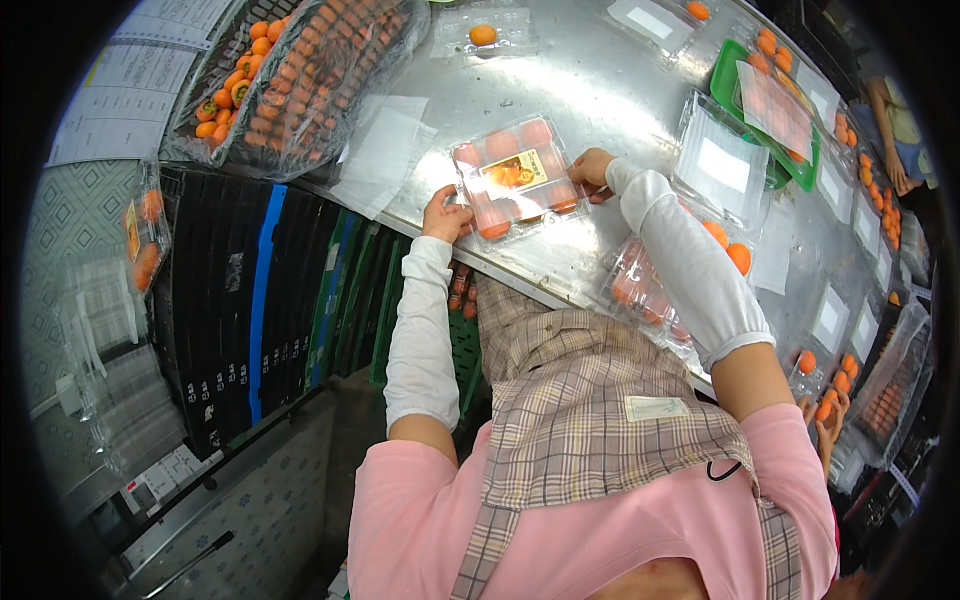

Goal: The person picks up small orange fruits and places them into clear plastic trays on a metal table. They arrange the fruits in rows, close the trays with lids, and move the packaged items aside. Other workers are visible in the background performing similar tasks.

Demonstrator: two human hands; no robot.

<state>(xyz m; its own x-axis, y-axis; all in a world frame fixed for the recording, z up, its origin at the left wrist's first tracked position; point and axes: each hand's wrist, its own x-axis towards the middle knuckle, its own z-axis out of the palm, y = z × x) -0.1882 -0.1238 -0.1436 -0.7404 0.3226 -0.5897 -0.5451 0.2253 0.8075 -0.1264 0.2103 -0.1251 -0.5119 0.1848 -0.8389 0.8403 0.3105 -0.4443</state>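
Note:
A clear plastic clamshell box of orange persimmons (517,178), with a label on its lid, lies on the metal table before me. My left hand (448,215) grips its lower left edge with thumb and fingers. At its right edge, my right hand (592,174) pinches the rim of the box. The lid appears to be down over the fruit. White sheets (382,154) lie to the left of the box. Near my right forearm sits another filled clamshell box (637,289), partly hidden by the sleeve, with loose persimmons (738,258) beside it.
A plastic-lined crate of persimmons (307,90) stands at the upper left, above stacked black crates (217,300). Open clamshell boxes (720,161) and a green tray (806,169) lie on the right. Co-workers' hands (829,420) and an arm (892,142) are at the far right.

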